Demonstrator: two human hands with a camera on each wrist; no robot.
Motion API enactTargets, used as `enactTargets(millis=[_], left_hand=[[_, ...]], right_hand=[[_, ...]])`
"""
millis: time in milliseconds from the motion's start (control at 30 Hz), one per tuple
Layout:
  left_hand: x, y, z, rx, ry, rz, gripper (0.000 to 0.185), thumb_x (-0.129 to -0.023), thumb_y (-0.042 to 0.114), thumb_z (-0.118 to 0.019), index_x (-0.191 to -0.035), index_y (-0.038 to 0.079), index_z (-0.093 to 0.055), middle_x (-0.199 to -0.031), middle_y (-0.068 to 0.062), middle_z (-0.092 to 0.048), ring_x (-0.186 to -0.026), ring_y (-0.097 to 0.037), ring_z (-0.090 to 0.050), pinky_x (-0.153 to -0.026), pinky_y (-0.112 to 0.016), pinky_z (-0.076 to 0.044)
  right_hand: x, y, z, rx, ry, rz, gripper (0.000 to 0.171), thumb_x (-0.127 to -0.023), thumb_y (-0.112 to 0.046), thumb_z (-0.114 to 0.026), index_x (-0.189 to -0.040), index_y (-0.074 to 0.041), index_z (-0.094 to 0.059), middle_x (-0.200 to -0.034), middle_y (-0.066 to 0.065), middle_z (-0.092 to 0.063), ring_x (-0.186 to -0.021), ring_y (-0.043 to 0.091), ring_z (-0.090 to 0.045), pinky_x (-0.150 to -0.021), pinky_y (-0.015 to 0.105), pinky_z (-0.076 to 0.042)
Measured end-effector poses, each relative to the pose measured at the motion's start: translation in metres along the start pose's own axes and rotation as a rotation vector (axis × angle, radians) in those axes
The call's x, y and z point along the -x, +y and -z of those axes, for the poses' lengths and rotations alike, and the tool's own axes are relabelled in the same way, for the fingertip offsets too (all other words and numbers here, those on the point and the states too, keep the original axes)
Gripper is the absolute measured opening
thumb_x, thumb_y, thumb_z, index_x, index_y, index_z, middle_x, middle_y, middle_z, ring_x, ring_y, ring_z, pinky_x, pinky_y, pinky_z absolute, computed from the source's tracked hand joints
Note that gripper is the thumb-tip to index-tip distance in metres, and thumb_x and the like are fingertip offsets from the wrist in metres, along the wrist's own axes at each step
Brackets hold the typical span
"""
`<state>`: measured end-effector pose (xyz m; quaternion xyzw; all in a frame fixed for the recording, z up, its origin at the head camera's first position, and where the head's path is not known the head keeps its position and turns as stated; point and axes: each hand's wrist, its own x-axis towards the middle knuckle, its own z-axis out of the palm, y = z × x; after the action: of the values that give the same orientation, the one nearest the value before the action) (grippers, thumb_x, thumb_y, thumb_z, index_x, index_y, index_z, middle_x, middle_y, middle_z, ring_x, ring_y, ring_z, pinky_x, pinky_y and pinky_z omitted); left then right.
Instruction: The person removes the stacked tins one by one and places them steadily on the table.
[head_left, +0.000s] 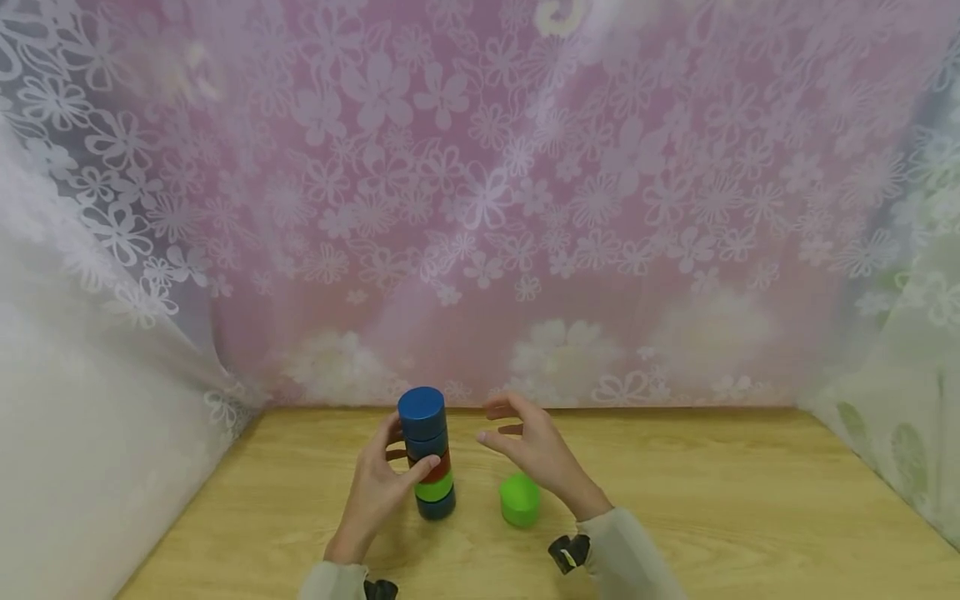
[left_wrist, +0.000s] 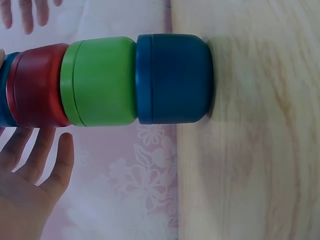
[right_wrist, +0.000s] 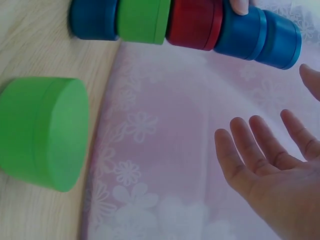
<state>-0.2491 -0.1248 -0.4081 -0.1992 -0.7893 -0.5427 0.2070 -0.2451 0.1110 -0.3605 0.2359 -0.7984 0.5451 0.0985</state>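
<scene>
left hand [head_left: 372, 483]: thumb and fingers clamped round the stack [head_left: 426, 447]!
right hand [head_left: 542, 450]: fingers apart, holding nothing
stack: looks stiff, probably slick, tippy; best held mid-height

In the head view, some fingers of the left hand [head_left: 381, 482] are partly hidden behind the jar stack [head_left: 426, 448]. The left wrist view cuts off the jar stack's top; the right wrist view crops the green container [right_wrist: 42, 132] beside the jar stack.

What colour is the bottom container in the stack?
The bottom container is dark blue; it shows best in the left wrist view.
</scene>
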Motion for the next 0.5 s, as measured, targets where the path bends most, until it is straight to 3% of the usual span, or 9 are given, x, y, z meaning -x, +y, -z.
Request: enactTargets(millis=[500], left_hand=[[0.0, -0.001, 0.0, 0.006, -0.009, 0.031, 0.058, -0.085, 0.005, -0.084, -0.135, -0.002, -0.054, -0.123, -0.019, -0.065, -0.106, -0.035, -0.065, -0.081, -0.04, -0.059]], right_hand=[[-0.006, -0.021, -0.007, -0.043, -0.001, 0.091, 0.035, -0.094, -0.005, -0.071, -0.127, -0.002, -0.058, -0.124, 0.015, -0.062, -0.116, 0.036, -0.059, -0.099, 0.058, -0.049]])
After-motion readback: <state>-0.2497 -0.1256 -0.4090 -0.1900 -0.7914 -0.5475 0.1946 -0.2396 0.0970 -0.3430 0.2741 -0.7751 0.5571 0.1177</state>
